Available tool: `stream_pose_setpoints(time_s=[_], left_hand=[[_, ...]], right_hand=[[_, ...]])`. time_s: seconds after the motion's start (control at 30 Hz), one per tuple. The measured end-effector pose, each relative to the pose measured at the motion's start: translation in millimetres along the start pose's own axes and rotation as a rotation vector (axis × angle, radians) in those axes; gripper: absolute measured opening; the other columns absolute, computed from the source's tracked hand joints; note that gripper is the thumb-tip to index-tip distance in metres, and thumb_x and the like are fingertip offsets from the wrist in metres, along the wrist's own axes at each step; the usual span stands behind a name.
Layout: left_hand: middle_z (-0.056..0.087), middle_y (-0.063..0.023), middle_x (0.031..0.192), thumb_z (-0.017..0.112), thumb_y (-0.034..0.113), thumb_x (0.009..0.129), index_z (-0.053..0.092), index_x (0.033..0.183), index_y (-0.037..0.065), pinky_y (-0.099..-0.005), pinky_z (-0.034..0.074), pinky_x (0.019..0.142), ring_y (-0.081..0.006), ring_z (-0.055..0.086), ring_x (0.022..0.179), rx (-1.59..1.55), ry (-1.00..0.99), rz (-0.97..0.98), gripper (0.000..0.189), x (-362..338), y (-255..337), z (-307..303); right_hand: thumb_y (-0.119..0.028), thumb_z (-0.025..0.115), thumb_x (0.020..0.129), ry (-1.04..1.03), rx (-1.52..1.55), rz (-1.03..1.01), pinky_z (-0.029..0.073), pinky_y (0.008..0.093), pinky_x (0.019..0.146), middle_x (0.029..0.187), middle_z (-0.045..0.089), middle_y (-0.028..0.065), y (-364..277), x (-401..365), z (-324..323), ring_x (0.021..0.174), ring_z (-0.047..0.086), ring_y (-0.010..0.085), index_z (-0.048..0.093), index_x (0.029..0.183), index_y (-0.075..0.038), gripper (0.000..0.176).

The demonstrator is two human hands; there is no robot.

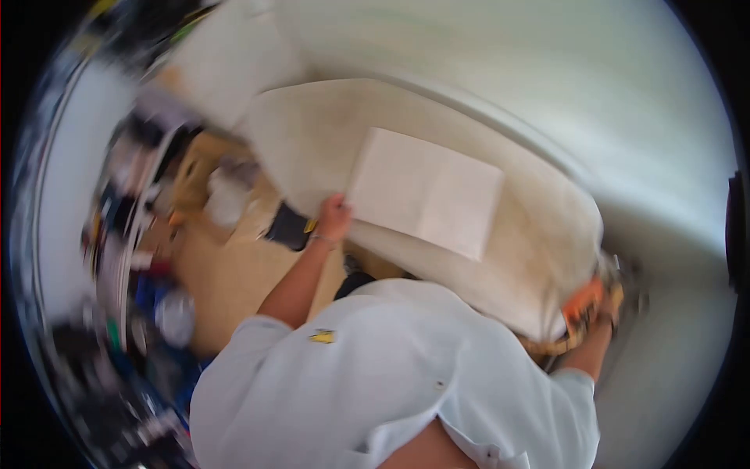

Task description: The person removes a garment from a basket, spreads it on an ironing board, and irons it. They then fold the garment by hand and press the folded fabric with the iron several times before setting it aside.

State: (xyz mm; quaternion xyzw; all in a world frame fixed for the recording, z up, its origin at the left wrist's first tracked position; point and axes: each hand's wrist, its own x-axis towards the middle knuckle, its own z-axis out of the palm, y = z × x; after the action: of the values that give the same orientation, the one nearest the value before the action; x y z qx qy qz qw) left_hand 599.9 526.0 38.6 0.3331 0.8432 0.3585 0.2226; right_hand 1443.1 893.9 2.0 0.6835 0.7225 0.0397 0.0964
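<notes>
My left hand [334, 219] is closed at the lower left edge of a large white rectangular sheet [426, 191]; what its fingers hold, if anything, I cannot make out. The sheet lies flat on a pale, stained table [305, 148] with angled corners. At the table's right end, my right hand [609, 301] reaches down beside an orange item [583, 303] with dark markings, its fingers smeared by motion. A brown, woven-looking rim [566, 344] shows just below the orange item.
A black item with a yellow label [289, 227] is near my left forearm. A tan box [195, 176] stands on the left, with a white bundle [226, 199] by it. Crowded shelving [141, 219] lines the left side. A pale wall [562, 94] runs behind the table.
</notes>
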Motion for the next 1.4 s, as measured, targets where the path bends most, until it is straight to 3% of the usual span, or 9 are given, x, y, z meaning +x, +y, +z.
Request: stream_pose_setpoints(time_s=[0.1, 0.53, 0.7, 0.73, 0.77, 0.8, 0.93, 1.2, 1.4], left_hand=[[0.058, -0.0152, 0.106, 0.067, 0.022, 0.080, 0.057, 0.112, 0.003, -0.0393, 0.047, 0.088, -0.0277, 0.058, 0.096, -0.076, 0.254, -0.037, 0.038, -6.0, -16.7, 21.9], [0.066, -0.0178, 0.101, 0.063, 0.031, 0.078, 0.057, 0.106, 0.001, -0.0391, 0.049, 0.086, -0.0322, 0.061, 0.101, -0.080, -0.013, -0.358, 0.041, 14.6, 29.6, 10.7], [0.067, -0.0143, 0.087, 0.065, 0.024, 0.075, 0.047, 0.114, 0.001, -0.0327, 0.055, 0.062, -0.0216, 0.067, 0.070, -0.494, 0.041, -0.341, 0.049, 15.0, 48.7, 7.1], [0.067, -0.0143, 0.087, 0.065, 0.024, 0.075, 0.047, 0.114, 0.001, -0.0327, 0.055, 0.062, -0.0216, 0.067, 0.070, -0.501, 0.056, -0.346, 0.049, 14.2, 54.3, 4.7], [0.066, -0.0132, 0.085, 0.064, 0.022, 0.075, 0.046, 0.117, 0.000, -0.0313, 0.055, 0.058, -0.0192, 0.067, 0.066, -0.584, 0.043, -0.363, 0.050, 16.4, 59.2, 5.4], [0.066, -0.0120, 0.083, 0.064, 0.021, 0.075, 0.044, 0.119, 0.000, -0.0298, 0.055, 0.054, -0.0167, 0.066, 0.062, -0.665, 0.033, -0.379, 0.052, 16.3, 63.8, 5.6], [0.065, -0.0105, 0.086, 0.064, 0.019, 0.074, 0.041, 0.125, 0.000, -0.0279, 0.054, 0.053, -0.0160, 0.066, 0.064, -0.953, -0.198, -0.394, 0.059, 12.1, 75.0, 1.6], [0.064, -0.0079, 0.093, 0.062, 0.016, 0.077, 0.025, 0.142, 0.014, -0.0278, 0.054, 0.058, -0.0141, 0.065, 0.067, -1.159, 0.064, -0.468, 0.074, -86.3, 33.4, -85.2], [0.059, -0.0079, 0.107, 0.057, 0.017, 0.083, 0.024, 0.145, 0.021, -0.0277, 0.053, 0.067, -0.0130, 0.063, 0.080, -1.288, 0.405, -0.554, 0.071, -219.8, -81.6, -197.7]], right_hand=[[-0.032, 0.042, 0.098, -0.063, 0.201, 0.122, 0.046, 0.0393, 0.097, 0.133, 0.052, 0.0130, -59.9, 35.1, -50.6, 0.119, 0.053, 0.0249, 0.040, 0.140, -0.009, 0.048], [-0.029, 0.047, 0.096, 0.225, 0.750, -0.015, 0.041, 0.0381, 0.102, 0.130, 0.053, 0.0120, -210.5, 5.5, -182.4, 0.118, 0.052, 0.0246, 0.041, 0.137, -0.005, 0.048], [-0.028, 0.049, 0.096, -0.035, 1.221, -0.397, 0.039, 0.0377, 0.103, 0.128, 0.053, 0.0116, -317.2, -35.4, -137.0, 0.118, 0.051, 0.0245, 0.042, 0.137, -0.004, 0.048], [-0.026, 0.051, 0.094, 0.712, 0.572, -0.724, 0.038, 0.0376, 0.104, 0.129, 0.053, 0.0119, -362.0, -66.3, -121.8, 0.118, 0.051, 0.0250, 0.045, 0.134, -0.002, 0.047], [-0.037, 0.083, 0.059, 0.059, 0.935, -0.800, 0.037, 0.0456, 0.104, 0.133, 0.046, 0.0211, -390.5, -36.5, -40.4, 0.124, 0.044, 0.0375, 0.040, 0.134, -0.002, 0.094], [-0.037, 0.082, 0.057, 0.210, 0.593, -1.002, 0.037, 0.0489, 0.103, 0.131, 0.046, 0.0216, -446.3, -114.3, -126.9, 0.124, 0.044, 0.0391, 0.040, 0.136, -0.003, 0.096], [-0.037, 0.078, 0.060, 0.284, 0.649, -1.074, 0.037, 0.0513, 0.100, 0.127, 0.049, 0.0197, -523.8, -169.5, -104.7, 0.119, 0.048, 0.0371, 0.044, 0.134, -0.007, 0.087], [-0.034, 0.074, 0.065, 0.054, 0.315, -1.360, 0.038, 0.0509, 0.097, 0.113, 0.059, 0.0088, -540.9, -144.3, -131.9, 0.109, 0.056, 0.0282, 0.056, 0.121, -0.014, 0.062], [-0.023, 0.072, 0.067, -0.016, 0.156, -1.640, 0.038, 0.0522, 0.096, 0.092, 0.066, 0.0048, -704.7, -252.9, -224.7, 0.090, 0.063, 0.0256, 0.067, 0.099, -0.014, 0.034]])
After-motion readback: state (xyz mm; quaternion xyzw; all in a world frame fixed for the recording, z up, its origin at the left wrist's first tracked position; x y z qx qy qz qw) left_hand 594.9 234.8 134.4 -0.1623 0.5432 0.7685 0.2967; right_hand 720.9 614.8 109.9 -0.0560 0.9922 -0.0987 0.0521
